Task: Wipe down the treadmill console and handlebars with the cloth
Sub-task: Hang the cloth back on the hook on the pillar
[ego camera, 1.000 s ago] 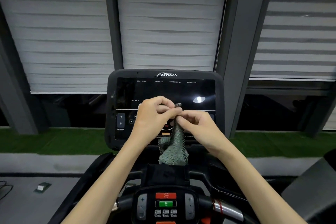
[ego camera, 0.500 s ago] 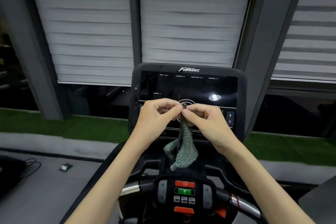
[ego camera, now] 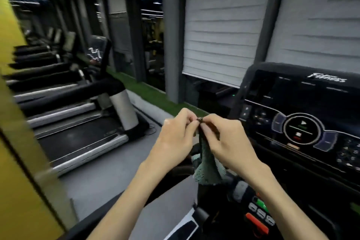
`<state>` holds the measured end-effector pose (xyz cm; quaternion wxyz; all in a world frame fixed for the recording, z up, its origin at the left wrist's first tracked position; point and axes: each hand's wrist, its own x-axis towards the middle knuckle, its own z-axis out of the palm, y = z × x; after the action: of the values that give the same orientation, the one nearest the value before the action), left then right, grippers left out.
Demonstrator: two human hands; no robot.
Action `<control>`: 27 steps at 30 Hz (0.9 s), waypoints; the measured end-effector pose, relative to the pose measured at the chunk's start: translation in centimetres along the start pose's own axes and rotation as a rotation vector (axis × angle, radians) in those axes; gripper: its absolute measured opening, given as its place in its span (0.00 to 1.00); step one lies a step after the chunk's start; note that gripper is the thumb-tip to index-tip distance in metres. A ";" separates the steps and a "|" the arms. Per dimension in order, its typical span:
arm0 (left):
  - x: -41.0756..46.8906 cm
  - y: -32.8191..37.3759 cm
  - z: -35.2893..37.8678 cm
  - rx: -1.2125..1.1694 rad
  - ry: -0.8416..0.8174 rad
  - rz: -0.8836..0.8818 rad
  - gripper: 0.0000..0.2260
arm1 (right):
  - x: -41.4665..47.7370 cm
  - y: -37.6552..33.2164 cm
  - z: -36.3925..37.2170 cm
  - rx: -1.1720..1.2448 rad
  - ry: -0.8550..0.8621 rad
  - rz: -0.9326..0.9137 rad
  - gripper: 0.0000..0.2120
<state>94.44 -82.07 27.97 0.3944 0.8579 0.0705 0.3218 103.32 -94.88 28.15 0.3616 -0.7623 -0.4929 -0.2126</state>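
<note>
A grey-green cloth (ego camera: 206, 167) hangs in the air below my two hands. My left hand (ego camera: 176, 138) and my right hand (ego camera: 227, 140) pinch its top corner together, fingertips almost touching. The black treadmill console (ego camera: 303, 115) with its dark screen and round start/stop dial stands to the right of my hands, apart from the cloth. The lower panel (ego camera: 260, 212) with green and red buttons sits at the bottom right, under my right forearm. A padded handlebar grip (ego camera: 240, 188) shows just below the cloth.
A row of other treadmills (ego camera: 78, 122) runs along the left. A yellow wall edge (ego camera: 17, 161) fills the near left. Grey floor (ego camera: 116, 161) lies between the machines. White roller blinds (ego camera: 220, 25) and dark pillars stand behind the console, with a green turf strip (ego camera: 148, 93) below.
The view has swung sharply to the left, so the console now sits at the right edge and neighbouring treadmills appear. Both hands keep pinching the cloth's top corner as before.
</note>
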 end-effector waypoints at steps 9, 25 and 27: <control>-11.5 -1.5 -15.9 0.118 0.293 -0.219 0.05 | 1.9 -15.1 8.4 0.643 -0.270 -0.108 0.06; -42.7 -8.0 -44.1 0.425 0.366 -0.569 0.15 | -1.2 -53.7 20.8 1.356 -0.725 -0.189 0.08; -46.2 -8.6 -46.6 0.467 0.451 -0.607 0.09 | -2.2 -58.0 22.2 1.382 -0.746 -0.186 0.08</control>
<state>31.09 -64.09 21.30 0.2414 0.7728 0.4741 0.3461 49.16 -64.68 32.13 0.5448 -0.3415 -0.6637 0.3822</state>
